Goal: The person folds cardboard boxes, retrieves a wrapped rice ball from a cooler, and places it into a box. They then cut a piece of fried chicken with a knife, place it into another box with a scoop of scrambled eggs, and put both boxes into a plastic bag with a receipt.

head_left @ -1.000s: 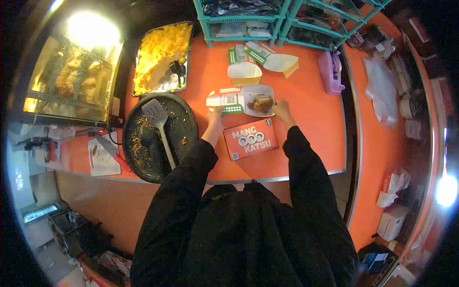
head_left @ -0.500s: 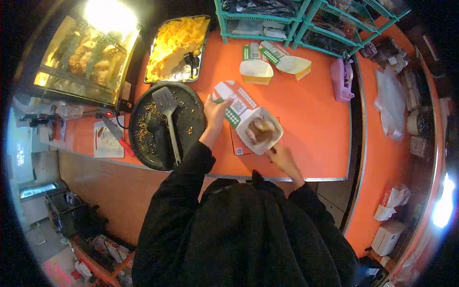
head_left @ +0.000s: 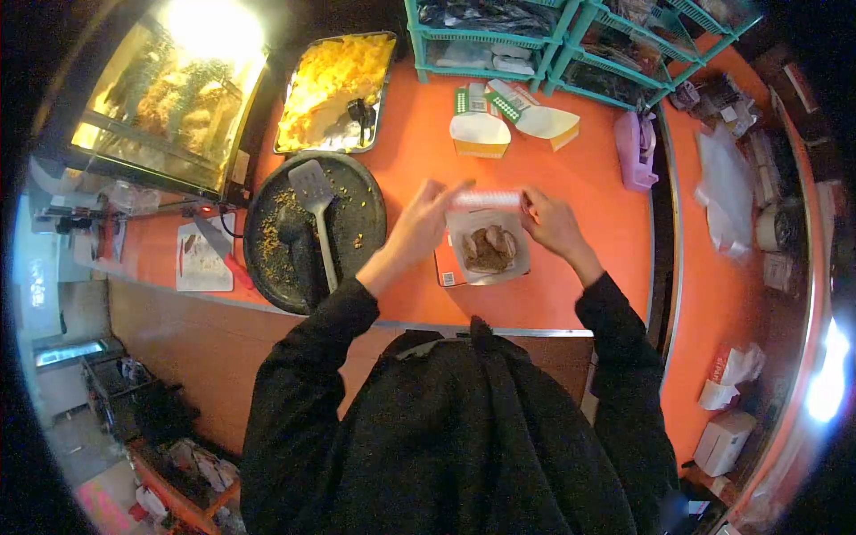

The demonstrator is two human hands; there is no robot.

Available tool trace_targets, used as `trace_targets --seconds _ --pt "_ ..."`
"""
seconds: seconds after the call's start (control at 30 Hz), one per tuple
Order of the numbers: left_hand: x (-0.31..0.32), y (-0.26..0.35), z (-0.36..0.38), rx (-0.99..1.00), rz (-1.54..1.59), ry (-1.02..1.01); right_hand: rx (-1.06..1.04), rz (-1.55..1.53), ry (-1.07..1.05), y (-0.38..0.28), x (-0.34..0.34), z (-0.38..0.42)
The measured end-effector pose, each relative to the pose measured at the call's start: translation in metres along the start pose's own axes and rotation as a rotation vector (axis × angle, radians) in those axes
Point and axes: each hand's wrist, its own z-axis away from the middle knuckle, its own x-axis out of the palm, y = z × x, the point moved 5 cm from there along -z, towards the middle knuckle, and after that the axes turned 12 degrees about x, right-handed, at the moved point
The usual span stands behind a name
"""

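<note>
A paper food box [head_left: 459, 252] with brown pieces of food [head_left: 490, 249] in it sits on the orange counter, on top of a flat printed carton [head_left: 448, 275]. Its lid flap [head_left: 486, 200] stands raised along the far side, smeared a little by motion. My left hand [head_left: 417, 234] pinches the flap's left end, fingertips at the edge. At the right end, my right hand [head_left: 555, 225] has its thumb and fingers closed on the flap. The near rim of the box is untouched by either hand.
A dark round pan [head_left: 357, 209] with a spatula [head_left: 316, 209] lies left, beside a red-handled knife [head_left: 223, 251]. Behind are a tray of yellow food [head_left: 334, 80], two open paper boxes [head_left: 480, 134] and teal racks [head_left: 486, 40]. A tape dispenser [head_left: 633, 156] stands right.
The box has turned so its lid side faces away and been set down. My right hand has moved from the near rim up to the flap; my left hand shifted right along with it.
</note>
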Motion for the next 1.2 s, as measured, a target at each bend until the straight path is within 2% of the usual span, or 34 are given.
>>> trace_targets --seconds 0.07,0.13,0.23,0.33,0.37,0.43,0.47,0.5,0.6,0.63,0.73,0.83,0.93,1.03,1.13,1.2 --pt "0.021 0.005 0.038 0.183 -0.026 0.064 -0.168 0.073 0.088 0.002 0.005 0.032" --pt "0.050 0.009 0.072 0.262 -0.106 0.035 -0.296 0.043 0.171 0.003 0.018 0.060" --pt "0.070 0.017 0.095 0.307 -0.454 -0.186 -0.143 0.233 0.065 0.025 0.043 0.077" --pt "0.066 0.018 0.100 -0.006 0.030 -0.085 0.053 -0.430 -0.069 0.040 0.057 0.076" --pt "0.067 0.013 0.101 -0.028 0.097 -0.003 0.267 -0.604 -0.121 0.044 0.057 0.076" --pt "0.077 0.004 0.097 -0.434 0.408 0.173 0.699 -0.941 -0.221 0.042 0.058 0.079" --pt "0.085 0.001 0.097 -0.639 0.564 0.261 0.718 -0.923 -0.282 0.036 0.060 0.076" --pt "0.102 -0.017 0.102 -0.634 0.635 0.336 0.737 -0.904 -0.342 0.030 0.062 0.073" --pt "0.093 -0.010 0.084 -0.985 0.954 0.330 0.822 -0.934 -0.452 0.032 0.066 0.068" --pt "0.088 -0.005 0.080 -0.971 1.029 0.386 0.858 -0.958 -0.478 0.036 0.069 0.068" --pt "0.116 -0.031 0.088 -0.913 1.486 0.267 0.934 -0.994 -0.582 0.059 0.086 0.066" --pt "0.123 -0.042 0.099 -1.009 1.348 0.164 0.974 -1.224 -0.533 0.079 0.108 0.070" --pt "0.093 -0.018 0.081 -0.958 0.903 -0.051 0.993 -1.451 -0.516 0.091 0.126 0.079" --pt "0.080 -0.004 0.081 -1.088 0.860 -0.286 1.006 -1.558 -0.455 0.086 0.134 0.094" --pt "0.102 -0.015 0.093 -1.107 1.302 -0.094 0.926 -1.618 -0.412 0.066 0.130 0.096" --pt "0.113 -0.019 0.102 -1.057 1.459 0.026 0.902 -1.580 -0.401 0.058 0.126 0.097"
